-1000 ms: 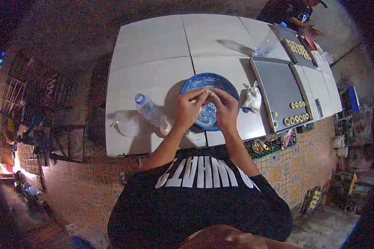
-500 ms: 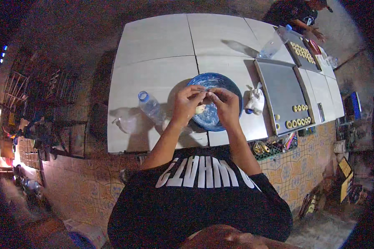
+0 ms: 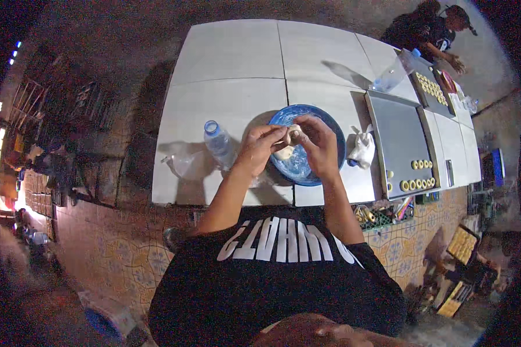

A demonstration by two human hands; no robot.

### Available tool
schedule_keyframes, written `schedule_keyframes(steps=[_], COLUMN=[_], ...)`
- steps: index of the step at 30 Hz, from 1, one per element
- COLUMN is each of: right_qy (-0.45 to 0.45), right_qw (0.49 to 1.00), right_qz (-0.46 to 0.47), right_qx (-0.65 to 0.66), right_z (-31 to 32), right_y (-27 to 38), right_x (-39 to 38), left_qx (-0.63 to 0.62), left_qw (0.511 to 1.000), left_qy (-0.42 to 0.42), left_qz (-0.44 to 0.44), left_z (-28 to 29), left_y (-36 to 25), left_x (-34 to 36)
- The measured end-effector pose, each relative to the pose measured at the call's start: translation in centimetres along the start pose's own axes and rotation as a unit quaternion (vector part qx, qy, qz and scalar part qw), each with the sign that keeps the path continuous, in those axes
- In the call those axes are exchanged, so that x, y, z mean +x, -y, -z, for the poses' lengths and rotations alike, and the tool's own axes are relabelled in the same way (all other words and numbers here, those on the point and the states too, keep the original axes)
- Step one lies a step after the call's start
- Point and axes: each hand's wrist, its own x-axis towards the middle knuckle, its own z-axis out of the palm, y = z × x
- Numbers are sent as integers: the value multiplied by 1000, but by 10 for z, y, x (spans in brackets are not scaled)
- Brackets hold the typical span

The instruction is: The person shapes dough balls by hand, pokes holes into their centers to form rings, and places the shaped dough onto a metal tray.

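Observation:
A small piece of pale dough (image 3: 294, 132) is pinched between the fingertips of my left hand (image 3: 259, 146) and my right hand (image 3: 320, 144). Both hands are closed on it above a round blue basin (image 3: 338, 130). Whitish smears cover the basin's inside. A larger dough lump (image 3: 284, 153) lies in the basin below my fingers, partly hidden by my left hand. To the right, a dark baking tray (image 3: 396, 130) bears several dough rings (image 3: 418, 185) at its near end.
A clear plastic bottle (image 3: 219, 143) stands left of the basin beside a clear bag (image 3: 185, 165). A knotted white bag (image 3: 363, 149) lies between basin and tray. Another bottle (image 3: 391, 78) and a second ring-filled tray (image 3: 431, 89) are farther right, near a person (image 3: 431, 32).
My view has shifted, so the table sits slightly to the right. The dough between my fingers shows more clearly now. At lower right, a person with filled trays has come into view.

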Motion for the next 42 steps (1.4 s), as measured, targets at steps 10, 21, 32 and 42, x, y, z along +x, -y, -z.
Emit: schedule_keyframes(steps=[10, 21, 32, 42], right_qy=[101, 70, 74, 51], right_qw=[975, 994, 995, 974], right_qz=[73, 26, -59, -158], right_qx=[-183, -82, -33, 157], right_z=[4, 19, 5, 12], right_y=[25, -14, -8, -24], right_x=[4, 11, -1, -18], left_qx=[-44, -53, -37, 225], left_qw=[998, 998, 998, 967], left_qy=[30, -9, -43, -20], left_qz=[25, 18, -8, -120], left_z=[8, -4, -1, -16], left_y=[-4, -1, 9, -14], left_x=[-3, 0, 2, -9])
